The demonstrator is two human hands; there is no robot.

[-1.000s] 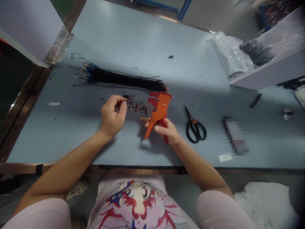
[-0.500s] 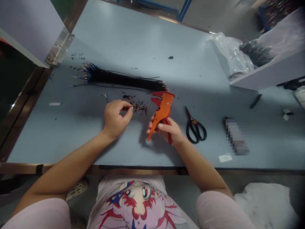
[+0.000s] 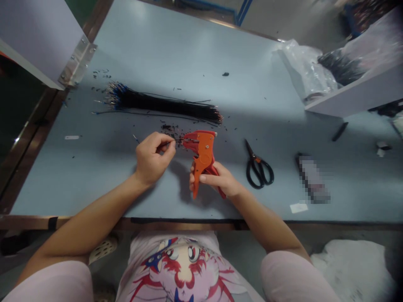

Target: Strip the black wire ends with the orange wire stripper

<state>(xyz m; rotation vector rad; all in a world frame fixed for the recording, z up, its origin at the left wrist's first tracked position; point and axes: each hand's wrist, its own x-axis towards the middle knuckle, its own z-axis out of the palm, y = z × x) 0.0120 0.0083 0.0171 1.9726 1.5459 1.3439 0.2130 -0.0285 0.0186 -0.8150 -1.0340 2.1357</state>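
My left hand [image 3: 154,158] pinches a thin black wire [image 3: 136,138] between thumb and fingertips; the wire's terminal end sticks out behind the hand. My right hand [image 3: 217,179] is wrapped round the handles of an orange and red wire stripper [image 3: 204,149]. The stripper's jaws point left, close to the wire's tip at my left fingertips; whether the tip lies inside them I cannot tell. Under the jaws lie small scraps of insulation [image 3: 170,127]. Behind both hands a thick bundle of black wires [image 3: 157,102] lies across the table, blue-sleeved terminals at its left end, bare copper at its right.
Black-handled scissors [image 3: 258,167] lie right of my right hand. Farther right are a blurred-out object [image 3: 313,178], a white label [image 3: 298,208] and a black strip [image 3: 340,131]. Clear plastic bags [image 3: 310,69] sit by the right-hand panel. A metal hinge [image 3: 78,61] joins the left panel.
The stripper has turned and moved left and toward me, bringing its jaws up to my left fingertips. My left hand has barely moved and keeps its pinch on the wire.
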